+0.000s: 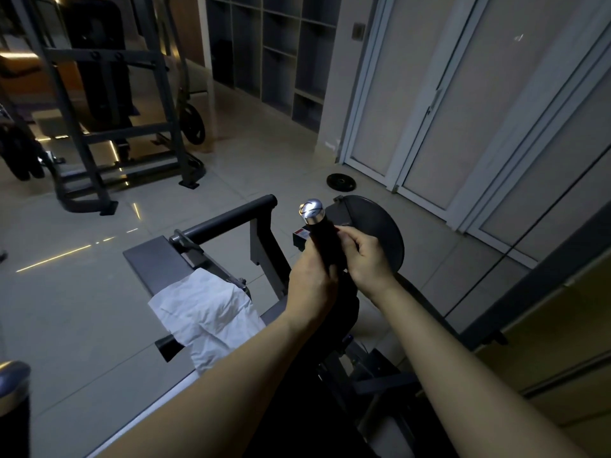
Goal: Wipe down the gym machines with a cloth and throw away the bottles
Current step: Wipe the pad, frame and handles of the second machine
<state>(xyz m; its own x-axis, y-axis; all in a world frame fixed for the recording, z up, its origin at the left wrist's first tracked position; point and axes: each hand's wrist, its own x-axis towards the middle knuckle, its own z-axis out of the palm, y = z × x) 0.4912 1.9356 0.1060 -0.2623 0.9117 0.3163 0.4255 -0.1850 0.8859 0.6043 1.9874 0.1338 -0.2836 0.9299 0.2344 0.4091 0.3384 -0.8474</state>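
Note:
A black handle grip [322,239] with a shiny chrome end cap [311,210] rises from the grey gym machine [261,233] in front of me. My left hand [310,285] wraps around the lower part of the grip. My right hand [367,256] pinches the grip's right side with curled fingers. A white cloth [206,314] lies crumpled and draped over the machine's flat grey plate [152,262], left of my left forearm, held by neither hand. No bottle is in view.
A dark round shroud [380,233] sits behind the handle. A small weight plate [341,182] lies on the tiled floor near white sliding doors [429,110]. A tall grey rack machine [109,104] stands at the back left; cubby shelves [274,51] line the far wall.

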